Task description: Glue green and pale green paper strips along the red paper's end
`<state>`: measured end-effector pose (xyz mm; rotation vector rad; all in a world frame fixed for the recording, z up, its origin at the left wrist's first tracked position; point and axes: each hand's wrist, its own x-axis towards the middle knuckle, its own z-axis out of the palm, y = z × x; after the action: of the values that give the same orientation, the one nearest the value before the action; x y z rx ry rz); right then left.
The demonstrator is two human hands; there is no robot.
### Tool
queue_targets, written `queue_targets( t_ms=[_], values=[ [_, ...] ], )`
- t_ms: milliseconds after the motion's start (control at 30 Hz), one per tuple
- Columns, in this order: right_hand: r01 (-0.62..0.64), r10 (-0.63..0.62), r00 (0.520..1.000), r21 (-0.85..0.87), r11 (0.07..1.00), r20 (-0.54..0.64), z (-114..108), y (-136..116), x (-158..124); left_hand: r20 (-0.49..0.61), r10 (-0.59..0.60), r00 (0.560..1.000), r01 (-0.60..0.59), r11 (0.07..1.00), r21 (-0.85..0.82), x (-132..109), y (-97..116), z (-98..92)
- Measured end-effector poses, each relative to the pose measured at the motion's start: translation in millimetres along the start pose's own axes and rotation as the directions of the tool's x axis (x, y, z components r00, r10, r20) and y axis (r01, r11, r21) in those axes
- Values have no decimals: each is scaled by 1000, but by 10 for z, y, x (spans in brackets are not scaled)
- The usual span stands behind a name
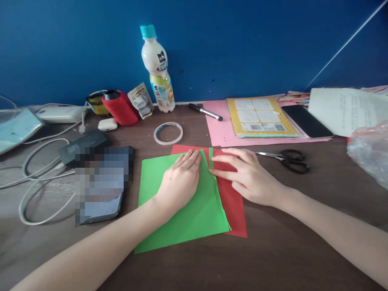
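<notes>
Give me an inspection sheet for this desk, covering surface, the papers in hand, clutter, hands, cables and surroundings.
Surface: brown wooden desk.
Job's things: green paper lying over red paper; a narrow green strip at the top edge.
Clutter: tape roll, scissors, marker, bottle, red spool, pink sheet, sticker pad, phone, plastic bag.
Grippers: left hand flat on the green paper; right hand on the red paper, fingertips at the green edge.
Cables: white cables looped at left.
Surroundings: blue wall.

Brown desk (273,250), scissors (285,158), tape ring (168,133) (clear), red paper (233,202)
</notes>
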<state>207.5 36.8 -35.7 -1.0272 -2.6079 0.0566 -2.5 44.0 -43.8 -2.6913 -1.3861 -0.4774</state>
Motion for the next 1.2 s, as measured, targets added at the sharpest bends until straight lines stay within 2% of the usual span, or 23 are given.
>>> queue_targets(
  t_ms=[333,533,800,967,1200],
  values=[
    [-16,16,1000,7,1000,-15,-4,14,-24,0,11,1000,-11,1000,20,3,1,6],
    [65,-65,998,21,998,-21,-25,5,-29,-3,12,1000,-12,1000,14,6,-2,-1],
    [63,-61,996,38,997,-61,-36,-2,-27,-5,9,1000,-9,1000,24,6,0,-1],
    [60,-58,997,42,997,-53,-38,9,-42,4,12,1000,-12,1000,19,8,0,-2],
    [122,-121,992,69,990,-21,-43,9,-46,6,6,1000,-6,1000,31,9,2,2]
  ],
)
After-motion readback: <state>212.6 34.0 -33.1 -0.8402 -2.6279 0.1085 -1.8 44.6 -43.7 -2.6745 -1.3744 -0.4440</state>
